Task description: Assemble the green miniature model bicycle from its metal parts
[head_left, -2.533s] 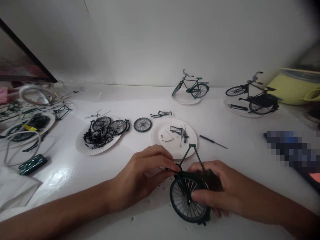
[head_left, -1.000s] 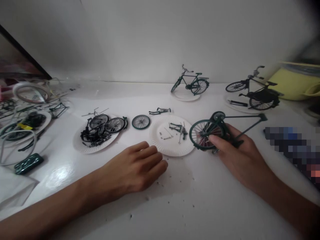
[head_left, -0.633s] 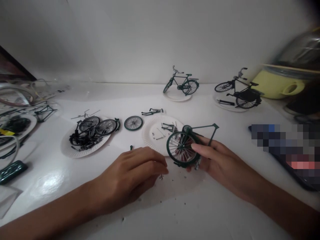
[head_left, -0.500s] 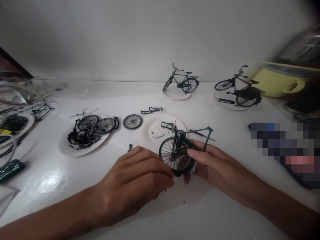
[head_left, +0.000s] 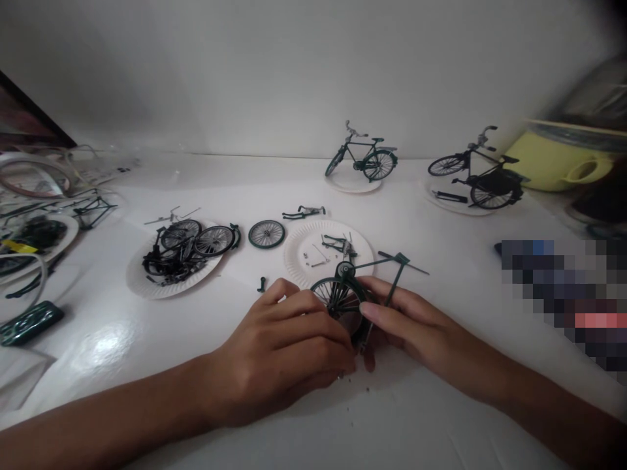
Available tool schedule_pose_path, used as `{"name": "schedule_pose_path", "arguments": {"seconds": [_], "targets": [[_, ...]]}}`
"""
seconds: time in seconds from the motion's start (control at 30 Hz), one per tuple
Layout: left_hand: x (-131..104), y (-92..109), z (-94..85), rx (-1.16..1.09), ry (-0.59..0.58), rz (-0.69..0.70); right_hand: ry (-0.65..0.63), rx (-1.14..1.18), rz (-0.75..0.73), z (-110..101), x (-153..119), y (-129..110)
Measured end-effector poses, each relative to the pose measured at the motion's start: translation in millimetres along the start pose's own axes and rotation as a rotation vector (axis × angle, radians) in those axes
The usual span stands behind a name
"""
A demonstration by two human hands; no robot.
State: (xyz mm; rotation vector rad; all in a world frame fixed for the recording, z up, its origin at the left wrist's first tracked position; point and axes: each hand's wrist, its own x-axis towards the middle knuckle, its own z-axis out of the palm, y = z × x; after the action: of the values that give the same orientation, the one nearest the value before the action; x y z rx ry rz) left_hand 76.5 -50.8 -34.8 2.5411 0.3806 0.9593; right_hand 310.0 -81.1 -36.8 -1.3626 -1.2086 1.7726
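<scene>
A partly built green model bicycle (head_left: pixel 372 263), with a spoked wheel fitted in its frame, is held over the white table. My right hand (head_left: pixel 406 320) grips it from the right, the thumb pressing beside the wheel. From the left, my left hand (head_left: pixel 298 346) is closed at the wheel's lower edge, covering part of the spokes; its fingertips are partly hidden. Tiny bits lie on the table just below the fingers. Behind the model is a paper plate (head_left: pixel 300 258) with small green and silver parts. A loose spoked wheel (head_left: pixel 267 234) rests left of that plate.
Another paper plate (head_left: pixel 147 287) holds dark bicycle parts. Two assembled model bicycles (head_left: pixel 365 156) stand at the back, the black one (head_left: pixel 477 173) near a yellow mug (head_left: pixel 548 160). A blurred-out object (head_left: pixel 553 287) lies at right. More frames and a green glossy object (head_left: pixel 32 323) sit left.
My left hand has shifted right and farther over the wheel, covering more of it. The model has tilted slightly in my right hand. The whole view has shifted a little.
</scene>
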Motion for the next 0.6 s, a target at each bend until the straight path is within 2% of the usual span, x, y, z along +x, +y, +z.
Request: {"name": "schedule_pose_path", "arguments": {"seconds": [0.13,0.3,0.43,0.6], "targets": [[-2.3,0.2,2.2,-0.030,-0.020,0.028,0.051,-0.097,0.071,-0.3,-0.6,-1.6],[-4.4,-0.4,4.5,-0.077,-0.020,0.040,0.054,-0.148,0.055,2.4,-1.6,-5.6],[-3.2,-0.8,5.4,0.026,0.016,0.036,0.038,-0.147,0.031,3.7,-2.0,-7.2],[-2.6,0.4,5.2,0.101,0.072,0.012,0.092,-0.189,0.029,2.5,-2.6,-4.2]]}}
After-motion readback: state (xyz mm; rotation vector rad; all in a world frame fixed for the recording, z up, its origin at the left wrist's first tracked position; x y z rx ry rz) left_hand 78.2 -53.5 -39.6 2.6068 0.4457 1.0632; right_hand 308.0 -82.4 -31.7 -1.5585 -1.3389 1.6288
